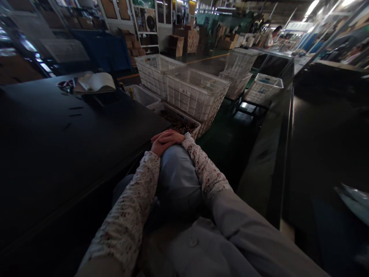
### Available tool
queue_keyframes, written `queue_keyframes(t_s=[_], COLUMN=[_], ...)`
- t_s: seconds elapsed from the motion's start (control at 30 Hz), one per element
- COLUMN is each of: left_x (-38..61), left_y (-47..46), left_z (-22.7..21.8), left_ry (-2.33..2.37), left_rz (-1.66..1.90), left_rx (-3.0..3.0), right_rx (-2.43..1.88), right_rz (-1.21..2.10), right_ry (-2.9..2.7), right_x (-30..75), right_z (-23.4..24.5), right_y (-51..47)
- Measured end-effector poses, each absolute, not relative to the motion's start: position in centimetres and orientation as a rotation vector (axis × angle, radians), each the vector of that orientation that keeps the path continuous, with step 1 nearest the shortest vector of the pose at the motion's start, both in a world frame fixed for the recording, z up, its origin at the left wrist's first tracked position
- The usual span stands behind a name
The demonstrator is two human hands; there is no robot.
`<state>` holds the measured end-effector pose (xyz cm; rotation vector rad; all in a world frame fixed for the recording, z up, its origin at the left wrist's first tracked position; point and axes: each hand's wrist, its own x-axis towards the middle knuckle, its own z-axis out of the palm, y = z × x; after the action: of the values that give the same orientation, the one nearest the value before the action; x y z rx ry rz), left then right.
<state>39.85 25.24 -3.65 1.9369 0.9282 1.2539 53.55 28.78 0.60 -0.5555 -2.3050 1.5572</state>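
Observation:
My left hand (158, 146) and my right hand (175, 137) are clasped together over the front of my raised knee (179, 165), which is in grey trousers. Their fingers overlap and are closed on each other; I see no tool or part in them. Flowered white sleeve covers (135, 196) reach up both forearms. Just beyond the hands stands a low white crate (196, 131) with dark, thin pieces in it, too small to make out.
A dark tabletop (43, 127) on my left bears a cloth-like light item (96, 82) and several thin dark pieces. White slatted crates (191, 94) stand ahead. A long dark bench (325, 154) runs along my right. A person (270, 38) sits farther back.

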Motion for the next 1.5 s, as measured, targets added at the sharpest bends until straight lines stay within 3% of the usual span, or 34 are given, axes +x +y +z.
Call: queue_keyframes(t_s=[1.5], left_x=[39.96], left_y=[25.04], left_z=[-3.61], left_ry=[0.960], left_rz=[1.270], left_rx=[1.932], right_rx=[-0.607], right_rz=[1.576], right_ry=[-2.317], right_x=[53.42], right_z=[1.08], right_y=[28.53])
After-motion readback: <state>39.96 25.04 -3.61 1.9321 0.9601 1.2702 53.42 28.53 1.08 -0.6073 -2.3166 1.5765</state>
